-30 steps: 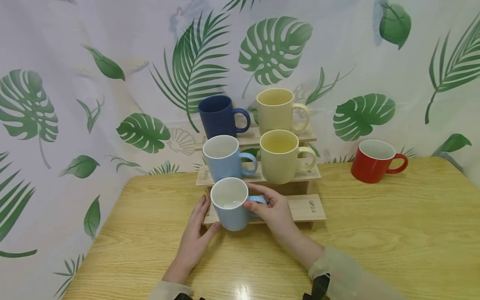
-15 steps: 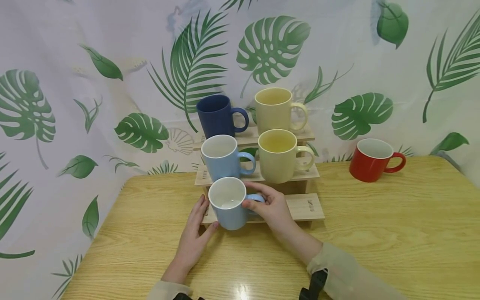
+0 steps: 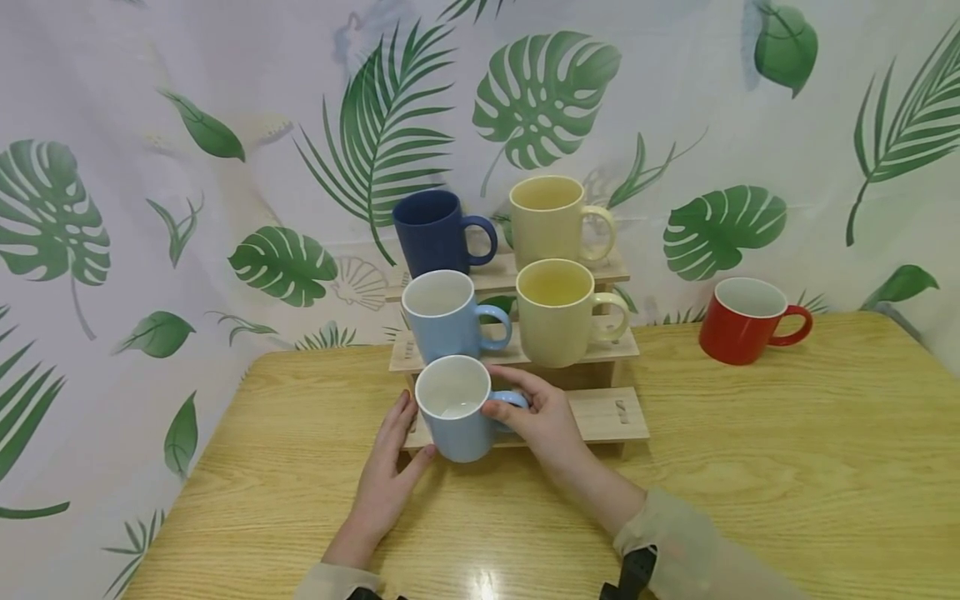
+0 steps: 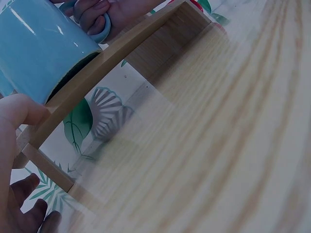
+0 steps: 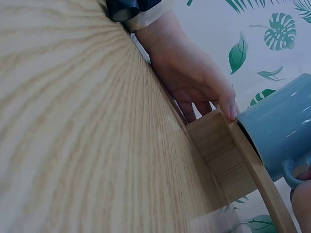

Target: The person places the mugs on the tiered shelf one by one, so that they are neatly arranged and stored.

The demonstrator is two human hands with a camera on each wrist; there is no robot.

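Observation:
A light-blue mug [image 3: 461, 429] with a white inside is at the left of the lowest tier of a wooden step rack [image 3: 603, 417], its base right at the board's front edge. My right hand [image 3: 551, 421] grips the mug's handle, fingers curled through it in the left wrist view. My left hand [image 3: 386, 471] is at the rack's left end. Its thumb touches the front edge of the board [image 4: 87, 80], and its fingers reach along the end beside the rack's leg [image 5: 221, 155]. Another light-blue mug [image 3: 442, 329] stands just behind on the middle tier.
A pale yellow mug [image 3: 555, 329] shares the middle tier. On the top tier are a dark-blue mug [image 3: 431, 233] and a second pale yellow mug [image 3: 547, 225]. A red mug [image 3: 738, 329] stands on the wooden table [image 3: 750, 467] to the right, before a leaf-print cloth [image 3: 285, 167].
The held mug has shifted very slightly left with my right hand. My left hand stays at the rack's end, and the other mugs stay in place.

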